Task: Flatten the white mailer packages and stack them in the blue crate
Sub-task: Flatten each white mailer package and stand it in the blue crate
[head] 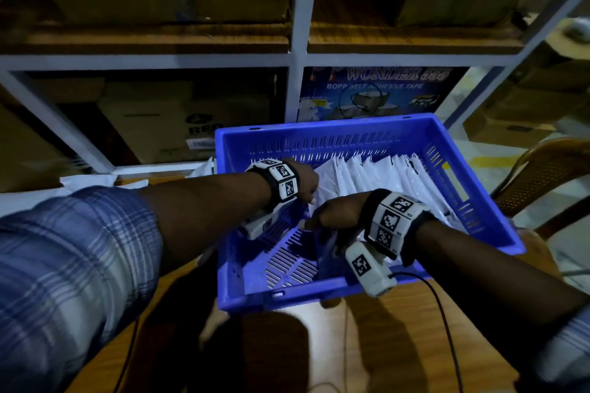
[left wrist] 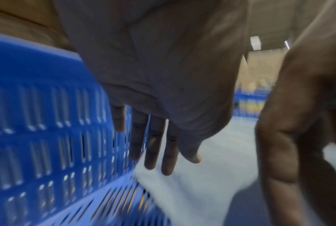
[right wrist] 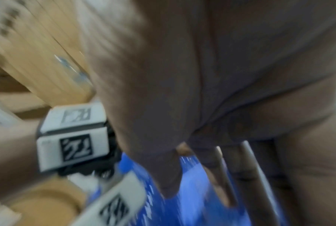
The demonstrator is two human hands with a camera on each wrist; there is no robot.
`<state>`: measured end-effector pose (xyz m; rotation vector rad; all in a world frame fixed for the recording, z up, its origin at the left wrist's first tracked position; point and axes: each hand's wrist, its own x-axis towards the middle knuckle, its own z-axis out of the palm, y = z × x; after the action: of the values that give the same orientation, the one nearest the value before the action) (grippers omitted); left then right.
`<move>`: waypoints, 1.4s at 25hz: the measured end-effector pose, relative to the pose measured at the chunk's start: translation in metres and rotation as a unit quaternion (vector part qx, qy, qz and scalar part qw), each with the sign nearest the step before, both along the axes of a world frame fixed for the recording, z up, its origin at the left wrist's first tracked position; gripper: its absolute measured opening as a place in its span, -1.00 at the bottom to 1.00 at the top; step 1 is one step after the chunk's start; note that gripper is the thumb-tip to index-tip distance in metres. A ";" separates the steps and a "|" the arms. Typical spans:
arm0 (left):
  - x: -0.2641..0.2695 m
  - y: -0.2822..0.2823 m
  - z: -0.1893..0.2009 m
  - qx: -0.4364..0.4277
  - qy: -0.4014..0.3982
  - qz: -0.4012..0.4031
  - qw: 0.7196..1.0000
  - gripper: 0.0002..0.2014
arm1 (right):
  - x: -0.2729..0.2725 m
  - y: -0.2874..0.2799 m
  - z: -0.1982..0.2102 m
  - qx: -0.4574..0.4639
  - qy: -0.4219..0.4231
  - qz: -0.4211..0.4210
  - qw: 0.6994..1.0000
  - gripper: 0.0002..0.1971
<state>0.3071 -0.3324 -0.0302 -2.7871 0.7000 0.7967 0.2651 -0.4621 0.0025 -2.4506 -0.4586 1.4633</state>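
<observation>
On the wooden table (head: 415, 344), both hands' grip in the blue crate (head: 376, 134) is unclear, mailers (head: 367, 175) half-hidden.

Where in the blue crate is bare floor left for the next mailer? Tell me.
Bare slotted floor shows in the blue crate's near-left corner, bordered by the left wall, the near wall and the row of white mailers. The right side and far half are crowded with mailers standing on edge. Both hands, left and right, work at the row's left end.
</observation>
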 end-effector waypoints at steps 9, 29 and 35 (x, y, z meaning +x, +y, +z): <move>-0.106 0.076 0.089 -0.264 -0.202 0.140 0.932 -0.62 | -0.072 0.027 0.062 0.246 -0.375 -0.111 0.887 -0.67; -0.393 0.281 -0.064 -0.327 -0.168 0.388 0.845 -0.47 | -0.301 0.253 -0.074 0.238 -0.285 -0.090 0.924 -0.44; -0.322 0.304 -0.078 -0.280 -0.156 0.383 0.866 -0.45 | -0.237 0.293 -0.109 0.196 -0.245 -0.165 0.935 -0.40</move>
<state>-0.0153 -0.0286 -0.1083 -3.6411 -0.3494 0.1899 0.0285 -0.1695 -0.1064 -2.3872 -0.3603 0.5564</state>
